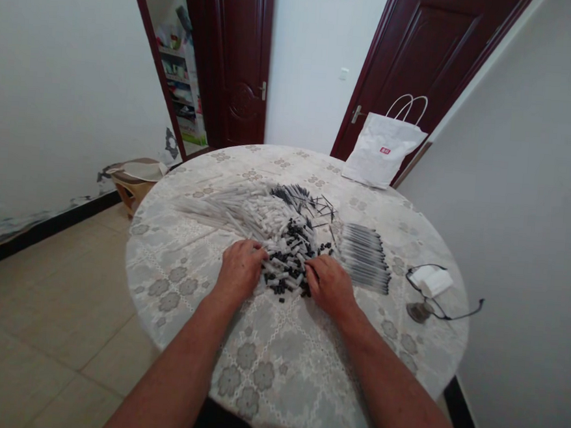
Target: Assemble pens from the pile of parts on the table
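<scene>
My left hand (241, 267) rests at the left edge of a heap of small black plugs (286, 266) and pale caps (275, 281). Its fingers are curled inward, the tips partly hidden. My right hand (330, 283) lies at the heap's right side, fingers bent and pressed together among the small parts; what they hold, if anything, is hidden. Behind my left hand spreads a pile of long translucent pen barrels (222, 206). Thin dark pen refills (294, 195) lie at the back of the pile. Right of my right hand, several finished-looking pens (365, 255) lie side by side in a row.
The round table has a patterned cloth (255, 362). Eyeglasses (454, 316), a white roll (431, 280) and a small dark round object (419, 311) sit at its right edge. A white paper bag (383, 146) stands at the back right. A stool (136, 171) is beyond the left edge.
</scene>
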Available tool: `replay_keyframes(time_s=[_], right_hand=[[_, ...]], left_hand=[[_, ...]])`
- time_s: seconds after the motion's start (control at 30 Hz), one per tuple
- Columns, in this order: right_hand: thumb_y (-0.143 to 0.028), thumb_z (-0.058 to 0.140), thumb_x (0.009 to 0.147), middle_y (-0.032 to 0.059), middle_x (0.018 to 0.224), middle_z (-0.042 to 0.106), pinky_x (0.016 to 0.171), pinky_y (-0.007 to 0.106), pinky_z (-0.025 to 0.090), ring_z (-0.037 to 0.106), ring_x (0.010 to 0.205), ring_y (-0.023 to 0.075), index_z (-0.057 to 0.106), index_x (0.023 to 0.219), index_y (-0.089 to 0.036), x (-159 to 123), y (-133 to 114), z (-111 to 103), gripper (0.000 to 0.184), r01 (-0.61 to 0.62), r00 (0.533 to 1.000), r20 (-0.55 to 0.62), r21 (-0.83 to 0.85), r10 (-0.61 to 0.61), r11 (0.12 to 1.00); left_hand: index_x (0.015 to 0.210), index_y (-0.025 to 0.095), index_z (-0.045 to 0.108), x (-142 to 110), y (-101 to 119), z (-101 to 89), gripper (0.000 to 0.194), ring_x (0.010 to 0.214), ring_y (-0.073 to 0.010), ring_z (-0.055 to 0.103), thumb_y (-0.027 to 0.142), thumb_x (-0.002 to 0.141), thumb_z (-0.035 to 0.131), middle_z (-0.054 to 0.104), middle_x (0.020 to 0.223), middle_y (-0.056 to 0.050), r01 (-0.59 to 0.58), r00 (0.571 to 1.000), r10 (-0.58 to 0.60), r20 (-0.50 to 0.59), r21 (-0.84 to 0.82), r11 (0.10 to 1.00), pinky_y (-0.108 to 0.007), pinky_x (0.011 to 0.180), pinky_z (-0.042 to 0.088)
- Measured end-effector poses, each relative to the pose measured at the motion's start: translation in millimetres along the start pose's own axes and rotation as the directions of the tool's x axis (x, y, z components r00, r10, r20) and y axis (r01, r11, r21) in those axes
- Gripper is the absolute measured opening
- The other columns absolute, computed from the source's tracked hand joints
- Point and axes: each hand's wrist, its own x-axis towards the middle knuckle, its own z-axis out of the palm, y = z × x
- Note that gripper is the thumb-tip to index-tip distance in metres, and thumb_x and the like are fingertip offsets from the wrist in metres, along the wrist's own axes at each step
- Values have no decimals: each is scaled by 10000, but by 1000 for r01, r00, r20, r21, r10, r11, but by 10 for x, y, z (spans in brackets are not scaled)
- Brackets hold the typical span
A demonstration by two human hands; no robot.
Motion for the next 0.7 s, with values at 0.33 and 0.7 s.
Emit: replay_keyframes(time_s=[0.33,0.7], right_hand=[[-272,468,1032,106,1022,710,931,330,461,624,999,235,708,1047,-188,62,239,4,255,-103,990,-97,-15,101,995],[-264,433,1040,126,1073,713,991,351,451,614,1057,246,705,1111,-183,90,439,8,292,-175,969,-188,-57,161,983]], left_hand=[[1067,265,779,61,10,-97,258,1024,-279,596,206,927,570,678,1083,-103,-63,996,51,-73,-171,983,-440,917,484],[1208,225,643,78,242,-252,262,945,-229,698,275,1020,468,750,1022,-77,-13,987,-51,-153,-387,922,-355,903,520]])
